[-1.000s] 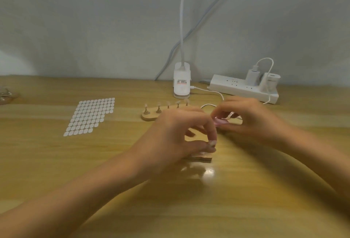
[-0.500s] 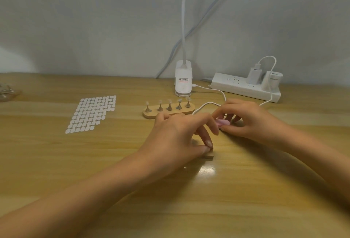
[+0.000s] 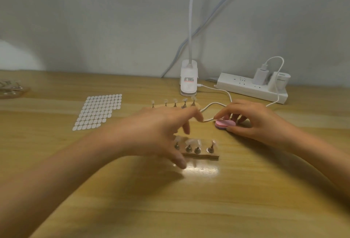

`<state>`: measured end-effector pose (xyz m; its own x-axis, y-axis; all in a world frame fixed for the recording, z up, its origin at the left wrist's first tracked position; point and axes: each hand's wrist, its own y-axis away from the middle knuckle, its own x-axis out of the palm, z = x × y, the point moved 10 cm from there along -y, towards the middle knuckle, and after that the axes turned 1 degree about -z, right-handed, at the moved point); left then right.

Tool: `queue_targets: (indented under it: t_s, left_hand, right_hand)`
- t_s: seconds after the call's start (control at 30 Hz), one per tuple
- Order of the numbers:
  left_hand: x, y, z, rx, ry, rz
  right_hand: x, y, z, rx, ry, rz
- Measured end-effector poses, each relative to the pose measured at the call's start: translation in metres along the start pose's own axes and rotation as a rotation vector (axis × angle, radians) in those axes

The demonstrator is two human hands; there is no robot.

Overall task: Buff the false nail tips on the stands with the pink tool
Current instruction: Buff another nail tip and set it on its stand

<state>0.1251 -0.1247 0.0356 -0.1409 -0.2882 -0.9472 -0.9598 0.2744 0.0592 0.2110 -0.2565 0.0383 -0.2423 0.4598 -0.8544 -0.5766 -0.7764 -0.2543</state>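
Right hand point(image 3: 251, 122) pinches pink tool point(image 3: 225, 124); left hand point(image 3: 157, 131) blurred, fingers spread loose over near stand point(image 3: 204, 156) on counter point(image 3: 189, 209), gripping nothing.

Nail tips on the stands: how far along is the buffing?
Done: cannot tell; no tip looks visibly buffed. In hand: right hand pinches the pink tool, clear of the tips; left hand spreads over the near stand. Left: near tips and the far row.

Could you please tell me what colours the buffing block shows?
The buffing block is pink on top, purplish beneath; head view.
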Motion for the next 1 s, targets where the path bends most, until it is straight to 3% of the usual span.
queue_targets:
  t_s: [0.2, 0.4, 0.6, 0.8, 0.87, 1.0]
  left_hand:
    - [0.003, 0.013, 0.021, -0.072, 0.151, -0.077]
    - [-0.003, 0.006, -0.028, 0.007, 0.096, -0.364]
    - [0.0, -0.007, -0.041, 0.047, 0.155, -0.442]
    - [-0.009, 0.009, -0.07, 0.269, 0.041, -0.569]
    - [-0.021, 0.014, -0.065, 0.293, 0.237, -0.574]
    - [-0.042, 0.012, -0.022, 0.138, 0.661, -0.574]
  right_hand:
    - [-0.003, 0.0, -0.002, 0.047, -0.081, -0.001]
    - [-0.004, -0.001, -0.01, 0.081, -0.127, 0.036]
    - [-0.008, 0.004, -0.004, 0.071, -0.294, 0.174]
    - [-0.025, 0.005, 0.0, 0.014, -0.353, 0.164]
    - [-0.034, 0.005, 0.003, 0.0, -0.45, 0.086]
    - [-0.051, 0.005, 0.025, -0.094, -0.548, -0.143]
